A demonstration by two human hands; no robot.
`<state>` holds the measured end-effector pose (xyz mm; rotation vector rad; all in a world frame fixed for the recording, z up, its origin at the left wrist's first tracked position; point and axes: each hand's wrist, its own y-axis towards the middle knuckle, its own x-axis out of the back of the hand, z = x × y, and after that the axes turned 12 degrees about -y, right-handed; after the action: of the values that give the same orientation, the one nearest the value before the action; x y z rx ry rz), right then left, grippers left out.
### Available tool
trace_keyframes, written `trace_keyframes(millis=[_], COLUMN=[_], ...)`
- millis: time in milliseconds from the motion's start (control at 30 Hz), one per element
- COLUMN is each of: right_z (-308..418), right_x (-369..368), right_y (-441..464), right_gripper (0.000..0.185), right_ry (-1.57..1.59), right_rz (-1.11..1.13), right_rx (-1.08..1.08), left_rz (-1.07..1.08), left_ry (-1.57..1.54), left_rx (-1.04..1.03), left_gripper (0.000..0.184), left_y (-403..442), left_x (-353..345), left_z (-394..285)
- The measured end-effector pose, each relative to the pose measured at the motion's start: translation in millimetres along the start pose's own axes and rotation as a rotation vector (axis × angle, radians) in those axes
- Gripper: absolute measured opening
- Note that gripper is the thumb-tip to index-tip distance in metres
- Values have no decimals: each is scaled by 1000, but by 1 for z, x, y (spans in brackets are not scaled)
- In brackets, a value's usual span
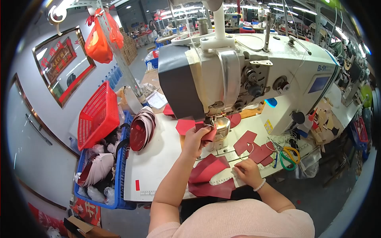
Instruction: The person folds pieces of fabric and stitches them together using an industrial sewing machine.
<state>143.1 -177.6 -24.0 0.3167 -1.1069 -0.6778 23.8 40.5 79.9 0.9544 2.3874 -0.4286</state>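
Note:
My left hand (194,139) is closed on a red leather piece (208,133) beside the needle area of a large white sewing machine (226,83). The metal post (222,129) under the needle is brightly lit. Lower down, my right hand (250,173) hovers low near the table's front edge, fingers curled; what they hold, if anything, is too small to make out. Between my hands lie larger red leather pieces (210,168), overlapping. Smaller red cut pieces (254,147) rest beyond my right hand, with a white thread curving over them.
Green-handled scissors (285,160) and tangled thread lie at the right. A stack of curved red pieces (142,129) stands on the white table (158,174) at left. Beside the table are a blue crate (105,202) with bagged items and a red basket (99,115).

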Motion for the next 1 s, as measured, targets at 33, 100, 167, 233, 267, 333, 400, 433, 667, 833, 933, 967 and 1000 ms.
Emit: trace_keyframes(millis=[33, 100, 167, 233, 267, 333, 400, 433, 667, 833, 933, 967, 1000], right_z=[0, 1, 1, -1, -1, 1, 0, -1, 4, 42, 45, 29, 26], right_x=[0, 1, 2, 1, 1, 1, 1, 0, 3, 0, -10, -9, -8], right_y=[0, 0, 0, 0, 0, 0, -1, -2, 13, 47, 36, 28, 24], right_gripper=[9, 9, 10, 10, 10, 10, 11, 11, 11, 41, 30, 24, 26], right_ry=[-2, 3, 3, -3, 2, 14, 11, 12, 239, 544, 871, 724, 936], right_rz=[-8, 7, 15, 16, 8, -4, 5, 10, 40, -243, -232, -141, -44], right_rx=[5, -8, -11, -3, -3, -3, -8, -7, -210, 2, -80, -58, -215], left_rz=[-1, -1, -45, -66, -66, -69, -70, -32, 37, -15, 142, 118, 131], left_ry=[-1, -3, -25, -42, -47, -63, -85, -118, -572, 365, 589, 482, 362], left_rx=[0, 1, -21, -30, -28, -11, 10, 8, 24, -359, -574, -481, -281], left_gripper=[23, 21, 18, 15, 14, 12, 11, 12, 25, 10, 14, 14, 13], left_y=[1, 5, 8, 14, 18, 21, 21, 24, 6, -49, -97, -98, -101], left_x=[1, 2, 0, 0, 1, 2, 2, 5, 16, 7, -4, 6, 17], left_z=[0, 1, 2, 2, 3, 3, 3, 5, 18, 44, 64, 83, 88])
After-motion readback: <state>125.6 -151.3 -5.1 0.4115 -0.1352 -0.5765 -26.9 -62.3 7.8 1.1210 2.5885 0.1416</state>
